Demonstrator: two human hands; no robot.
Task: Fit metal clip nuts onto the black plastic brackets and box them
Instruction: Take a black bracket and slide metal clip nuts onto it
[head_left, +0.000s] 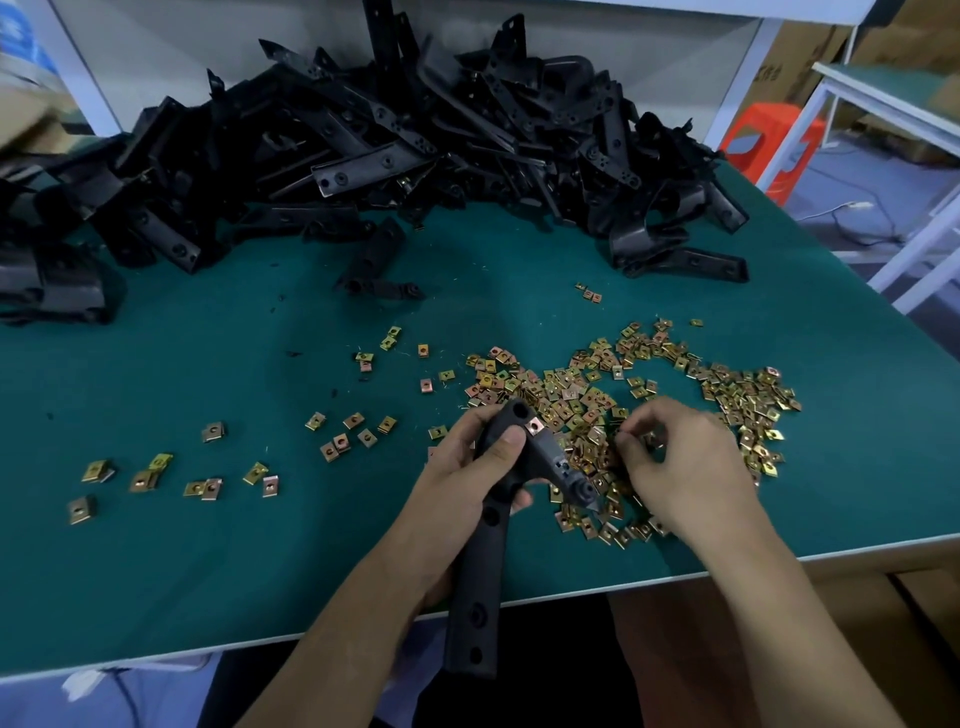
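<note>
Nearest me, the black bracket, long, angled and round-holed, with one coppery clip nut at its bend, sits clamped in my left hand fingers over the bench edge. My right hand fingers curl into the loose nuts; whether they hold one I cannot tell. Carton print is too blurred to read.

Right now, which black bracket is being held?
The bracket in the left hand, hanging over the table's near edge, a clip beside the thumb. The rest lie loose in the pile at the back.
</note>
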